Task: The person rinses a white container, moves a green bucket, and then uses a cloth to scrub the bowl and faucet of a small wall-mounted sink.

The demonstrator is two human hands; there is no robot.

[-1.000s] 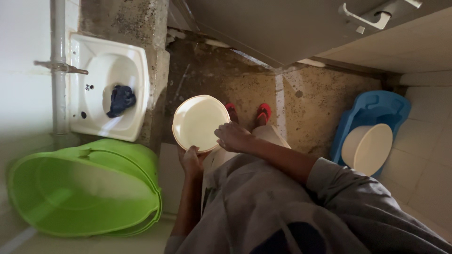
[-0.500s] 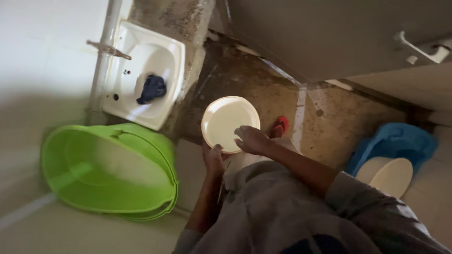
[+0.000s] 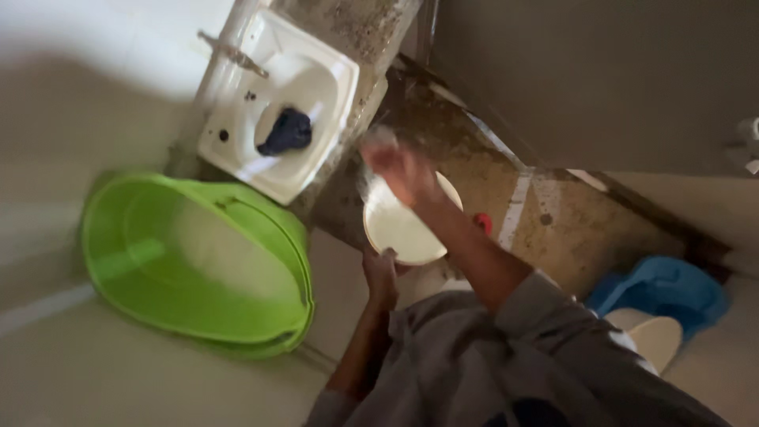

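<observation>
Here our left hand (image 3: pixel 380 273) grips the near rim of the cream plate (image 3: pixel 399 228), which we hold face-up over the floor, right of the green tub (image 3: pixel 198 257). Our right hand (image 3: pixel 398 170) hangs blurred over the plate's far edge, toward the sink (image 3: pixel 316 75); we cannot tell if its fingers are open, but it is the nearer hand to the cloth (image 3: pixel 286 131) there.

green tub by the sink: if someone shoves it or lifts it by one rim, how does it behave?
The green tub looks like thin moulded plastic with nothing visible inside, so probably light for its size and likely to slide if pushed. It already sits tilted near the sink, so a push might rock or tip it. Lifted by one rim, the wide wall may flex a little.
</observation>
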